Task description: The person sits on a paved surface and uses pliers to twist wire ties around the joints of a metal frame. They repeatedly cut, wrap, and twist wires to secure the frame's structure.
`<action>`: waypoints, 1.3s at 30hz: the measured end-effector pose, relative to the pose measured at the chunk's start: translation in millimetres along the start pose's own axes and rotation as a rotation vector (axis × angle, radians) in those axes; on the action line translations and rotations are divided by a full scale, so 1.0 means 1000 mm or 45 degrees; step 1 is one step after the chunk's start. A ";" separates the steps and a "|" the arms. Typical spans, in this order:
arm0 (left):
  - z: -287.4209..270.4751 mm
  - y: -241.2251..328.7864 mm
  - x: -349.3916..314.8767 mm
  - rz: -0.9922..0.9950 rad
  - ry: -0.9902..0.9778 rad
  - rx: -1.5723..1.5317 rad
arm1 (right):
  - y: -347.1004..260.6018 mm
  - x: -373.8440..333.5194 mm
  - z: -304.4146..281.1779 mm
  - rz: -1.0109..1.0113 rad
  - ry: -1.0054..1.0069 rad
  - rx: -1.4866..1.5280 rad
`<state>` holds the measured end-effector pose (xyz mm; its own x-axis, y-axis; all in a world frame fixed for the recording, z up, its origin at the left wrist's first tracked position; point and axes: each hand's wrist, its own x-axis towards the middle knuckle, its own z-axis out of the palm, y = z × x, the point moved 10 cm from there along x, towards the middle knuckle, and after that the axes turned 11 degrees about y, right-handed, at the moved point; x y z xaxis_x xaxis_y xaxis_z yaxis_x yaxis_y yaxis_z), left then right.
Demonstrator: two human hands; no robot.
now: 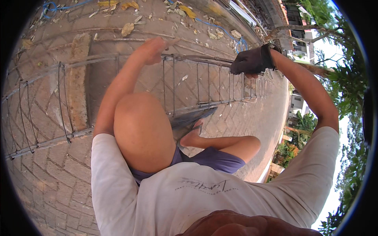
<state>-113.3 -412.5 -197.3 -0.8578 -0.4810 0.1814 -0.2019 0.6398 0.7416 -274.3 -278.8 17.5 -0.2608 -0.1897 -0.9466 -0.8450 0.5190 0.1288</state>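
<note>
A long cage of steel reinforcing bars (43, 145), crossed by thin dark ties (174, 84), stretches from the left rim towards the far right. My left hand (152, 51) is bare and closed at its upper bar; whatever its fingers pinch is too small to make out. To the right, my right hand (252, 61) wears a black glove and is curled into a fist. Thin dark metal rods (206, 59) run along the cage's upper side from near my left hand to this fist. The glove hides what it grips. Under the cage's left part lies a rough beam (80, 82).
Another thin bar (118, 39) lies beyond the cage on the brick paving (59, 177). Dry leaves (128, 29) and a blue cord (49, 10) are scattered at the far side. My bent knee (139, 114) is close to the cage. Trees (338, 82) stand at the right.
</note>
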 end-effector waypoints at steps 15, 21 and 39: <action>-0.050 0.039 -0.003 -0.014 0.343 -0.096 | 0.087 0.009 0.124 -0.415 0.219 1.116; -0.046 0.118 -0.003 0.366 0.432 -0.226 | 0.087 0.044 0.176 -0.572 0.222 1.307; -0.017 0.298 0.114 0.083 0.703 -0.904 | 0.268 0.063 0.214 -1.031 0.659 1.412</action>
<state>-263.4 -287.3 55.1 -0.4709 -0.7932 0.3860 0.3359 0.2434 0.9099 -417.1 26.2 -70.4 -0.2373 -0.8815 -0.4081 -0.1172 0.4431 -0.8888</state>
